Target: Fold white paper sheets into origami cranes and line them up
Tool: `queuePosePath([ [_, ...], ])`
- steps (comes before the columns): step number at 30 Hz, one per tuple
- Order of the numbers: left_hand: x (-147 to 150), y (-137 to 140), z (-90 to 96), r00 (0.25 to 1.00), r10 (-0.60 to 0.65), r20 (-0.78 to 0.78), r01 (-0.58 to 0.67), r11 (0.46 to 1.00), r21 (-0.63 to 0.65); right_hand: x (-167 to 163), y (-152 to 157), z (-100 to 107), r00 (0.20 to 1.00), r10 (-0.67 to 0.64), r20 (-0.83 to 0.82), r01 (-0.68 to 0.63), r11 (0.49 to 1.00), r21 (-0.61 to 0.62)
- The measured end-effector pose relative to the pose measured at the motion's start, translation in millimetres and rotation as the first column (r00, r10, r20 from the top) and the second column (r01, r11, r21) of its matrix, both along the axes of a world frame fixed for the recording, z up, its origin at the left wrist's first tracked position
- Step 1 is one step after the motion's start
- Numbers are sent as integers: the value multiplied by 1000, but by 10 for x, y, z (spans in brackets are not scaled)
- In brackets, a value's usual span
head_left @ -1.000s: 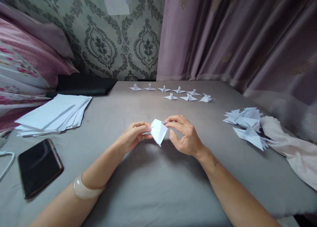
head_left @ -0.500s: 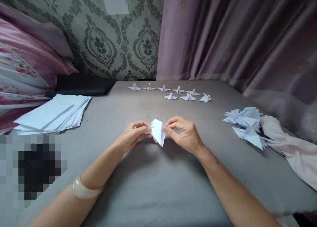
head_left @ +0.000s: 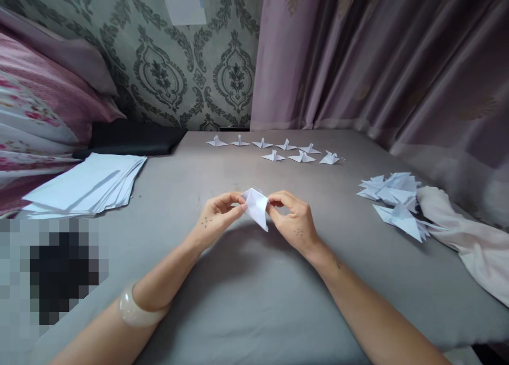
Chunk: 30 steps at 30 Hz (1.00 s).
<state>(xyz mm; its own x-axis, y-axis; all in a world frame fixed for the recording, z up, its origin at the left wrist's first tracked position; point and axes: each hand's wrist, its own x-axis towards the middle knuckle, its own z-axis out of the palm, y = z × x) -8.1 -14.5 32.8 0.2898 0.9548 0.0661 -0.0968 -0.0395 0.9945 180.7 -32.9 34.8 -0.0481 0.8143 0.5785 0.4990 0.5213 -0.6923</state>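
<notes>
A white folded paper crane (head_left: pixel 256 206) is held up between my two hands, a little above the grey cloth. My left hand (head_left: pixel 220 215) pinches its left side between thumb and fingers. On the other side, the thumb and index finger of my right hand (head_left: pixel 295 219) grip its right edge. One pointed flap of the crane hangs down toward me. My fingertips cover both of its ends. A pale bangle (head_left: pixel 139 307) is on my left forearm.
Several finished paper cranes (head_left: pixel 286 144) stand in two rows at the back. A stack of white sheets (head_left: pixel 85 184) lies at left by a black folded item (head_left: pixel 135 137). Folded paper pieces (head_left: pixel 397 195) are heaped at right beside a pale cloth (head_left: pixel 469 232).
My right hand has shifted slightly left and its grip has moved to the crane's upper right edge. The crane has turned a little, its lower point swinging right.
</notes>
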Motion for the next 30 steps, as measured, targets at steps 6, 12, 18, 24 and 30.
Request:
queuePosePath([
  [6, 43, -59, -28, 977, 198, -83, -151, 909, 389, -14, -82, 126, 981, 194, -7, -194, 981, -8],
  [12, 66, -166, 64, 961, 255, -111, -181, 876, 447, -51, -102, 101, 988, 145, -44, -143, 988, 56],
  [18, 74, -185, 60, 958, 273, -90, -190, 838, 511, -55, -122, 119, 980, 193, -51, -190, 980, 58],
  [24, 71, -215, 114, 976, 213, -52, -153, 832, 533, 4, -125, 249, 970, 213, -114, -218, 975, -40],
  [30, 62, -186, 142, 994, 105, -18, -90, 921, 379, 56, -104, 273, 975, 196, -102, -198, 980, -7],
])
